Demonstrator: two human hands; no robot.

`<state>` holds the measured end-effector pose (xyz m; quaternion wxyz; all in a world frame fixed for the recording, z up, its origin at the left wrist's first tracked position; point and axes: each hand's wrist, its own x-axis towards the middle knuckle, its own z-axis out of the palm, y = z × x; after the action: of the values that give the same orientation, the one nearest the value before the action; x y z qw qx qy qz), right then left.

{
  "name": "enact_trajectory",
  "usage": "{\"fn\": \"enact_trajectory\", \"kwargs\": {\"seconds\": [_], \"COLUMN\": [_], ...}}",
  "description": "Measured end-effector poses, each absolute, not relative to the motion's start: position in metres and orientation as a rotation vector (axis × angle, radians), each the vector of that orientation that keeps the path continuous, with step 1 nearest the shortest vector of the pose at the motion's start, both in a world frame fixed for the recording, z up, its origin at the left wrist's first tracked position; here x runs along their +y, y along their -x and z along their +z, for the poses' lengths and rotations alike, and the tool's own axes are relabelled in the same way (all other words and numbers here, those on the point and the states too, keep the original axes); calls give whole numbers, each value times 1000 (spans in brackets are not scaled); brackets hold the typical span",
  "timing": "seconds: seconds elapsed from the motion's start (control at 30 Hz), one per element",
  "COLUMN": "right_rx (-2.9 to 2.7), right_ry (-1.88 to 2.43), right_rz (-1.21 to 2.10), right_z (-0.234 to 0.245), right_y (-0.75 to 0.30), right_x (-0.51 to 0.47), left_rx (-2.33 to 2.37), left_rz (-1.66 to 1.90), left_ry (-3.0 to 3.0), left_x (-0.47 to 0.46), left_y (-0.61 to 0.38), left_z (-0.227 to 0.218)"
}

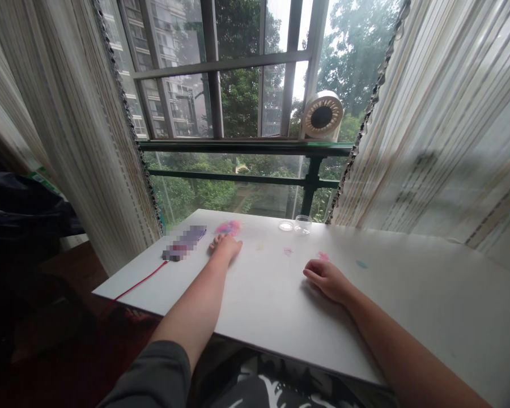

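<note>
My left hand (226,246) lies palm down on the white table (255,300), at the near edge of a loose pile of tiny pink, purple and blue pieces (229,228). Its fingers are bent and somewhat apart, and nothing shows in them. Farther right, my right hand (326,277) rests on its side on the tabletop, fingers curled in and thumb against them. Just beyond it is a small pink cluster (323,256). A pale pink-purple cluster (288,251), a faint yellow one (260,246) and a teal one (361,264) lie spaced in a row.
A clear round jar (303,225) stands at the table's back edge beside its flat lid (286,226). At left lies a blurred-out flat object (185,243) with a red cord (140,281). Beyond are a window railing (246,148), a round white fan (322,115) and curtains (442,124).
</note>
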<state>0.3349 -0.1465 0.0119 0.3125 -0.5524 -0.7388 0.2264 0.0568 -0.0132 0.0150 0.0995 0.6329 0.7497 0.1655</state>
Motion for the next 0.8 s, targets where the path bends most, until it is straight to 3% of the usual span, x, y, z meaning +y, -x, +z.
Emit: {"fn": "enact_trajectory", "kwargs": {"seconds": [0.27, 0.43, 0.6, 0.8], "right_rx": [-1949, -1948, -1951, -1902], "right_ry": [1463, 1448, 1450, 1382], "right_rz": [605, 604, 592, 622], "right_z": [13, 12, 10, 10], "right_y": [-334, -335, -336, -335], "right_x": [-147, -148, -147, -146], "left_rx": [2307, 2236, 1613, 727], "left_rz": [452, 720, 1091, 942], "left_ry": [-1843, -1902, -2125, -2425], "left_x": [-16, -20, -39, -88], "left_y": [-59, -63, -89, -144], "left_z": [16, 27, 30, 21]}}
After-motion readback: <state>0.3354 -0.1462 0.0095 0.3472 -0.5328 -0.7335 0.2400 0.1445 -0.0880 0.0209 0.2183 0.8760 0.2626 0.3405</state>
